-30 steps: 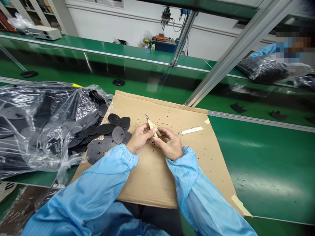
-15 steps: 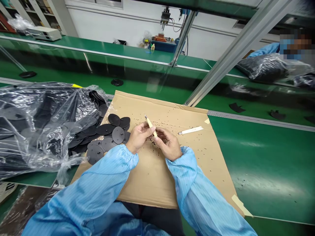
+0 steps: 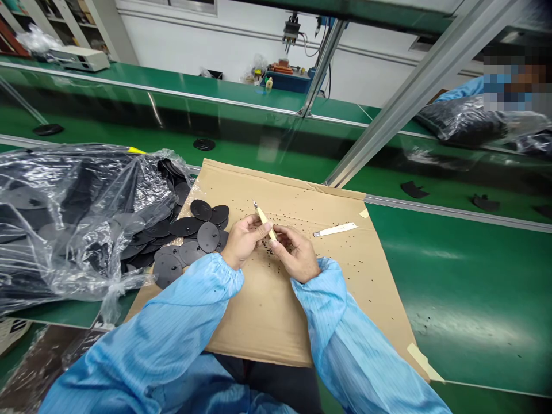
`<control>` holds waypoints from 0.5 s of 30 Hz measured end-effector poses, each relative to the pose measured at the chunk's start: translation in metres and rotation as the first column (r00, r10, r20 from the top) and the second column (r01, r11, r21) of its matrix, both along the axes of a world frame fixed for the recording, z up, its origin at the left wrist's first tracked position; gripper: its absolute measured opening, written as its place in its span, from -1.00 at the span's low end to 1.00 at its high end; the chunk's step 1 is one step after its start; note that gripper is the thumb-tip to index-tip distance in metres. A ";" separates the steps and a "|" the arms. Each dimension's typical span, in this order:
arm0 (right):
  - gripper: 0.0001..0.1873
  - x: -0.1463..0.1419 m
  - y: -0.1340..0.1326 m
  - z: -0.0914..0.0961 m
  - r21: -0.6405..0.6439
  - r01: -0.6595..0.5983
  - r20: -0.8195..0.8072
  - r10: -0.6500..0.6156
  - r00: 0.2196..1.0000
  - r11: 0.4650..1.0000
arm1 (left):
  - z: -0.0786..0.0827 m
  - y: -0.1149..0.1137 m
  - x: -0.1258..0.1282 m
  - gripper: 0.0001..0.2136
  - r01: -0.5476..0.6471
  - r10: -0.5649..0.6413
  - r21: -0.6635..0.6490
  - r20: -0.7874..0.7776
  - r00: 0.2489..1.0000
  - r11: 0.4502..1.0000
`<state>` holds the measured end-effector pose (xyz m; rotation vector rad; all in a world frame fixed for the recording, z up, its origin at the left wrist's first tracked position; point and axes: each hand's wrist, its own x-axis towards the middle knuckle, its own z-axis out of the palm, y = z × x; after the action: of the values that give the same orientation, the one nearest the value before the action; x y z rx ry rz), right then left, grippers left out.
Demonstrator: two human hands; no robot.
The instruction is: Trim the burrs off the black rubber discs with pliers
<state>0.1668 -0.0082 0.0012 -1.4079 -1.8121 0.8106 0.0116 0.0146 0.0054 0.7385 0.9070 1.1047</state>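
A slim tool with a pale yellow handle and a small metal tip slants up and away between my hands. The tip is too small to tell its exact kind. My left hand is closed, with thumb and fingers around the handle's middle. Closed at the lower end, my right hand also grips the handle. Beneath them lies a cardboard sheet strewn with small black scraps. A white utility knife rests to the right of my right hand. Black oval discs are piled just left of my left hand.
A clear plastic bag full of black discs takes up the left side. A metal post slants up beyond the cardboard. Black parts lie on the green surface behind. At upper right, another person's blue sleeve shows behind a bag.
Both hands keep the same grip on the yellow-handled tool. The whole view has shifted very slightly; nothing on the cardboard has visibly moved.
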 end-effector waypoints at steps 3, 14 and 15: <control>-0.40 0.000 0.000 -0.001 -0.025 -0.001 -0.019 0.001 1.000 1.000 | 0.002 0.000 0.000 -0.43 -0.002 0.002 -0.002 0.021 1.000 1.000; -0.49 0.001 -0.003 0.003 -0.005 0.003 -0.033 -0.003 0.999 1.000 | -0.005 0.000 0.000 -0.50 0.040 -0.041 0.045 0.017 0.999 0.998; -0.49 0.001 -0.003 0.004 -0.018 0.000 -0.046 -0.001 0.999 1.000 | -0.005 0.000 -0.001 -0.50 0.048 -0.048 0.045 0.007 0.999 0.998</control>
<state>0.1676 -0.0116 0.0048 -1.3899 -1.7742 0.8541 0.0110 0.0142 0.0004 0.7883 0.8554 1.0879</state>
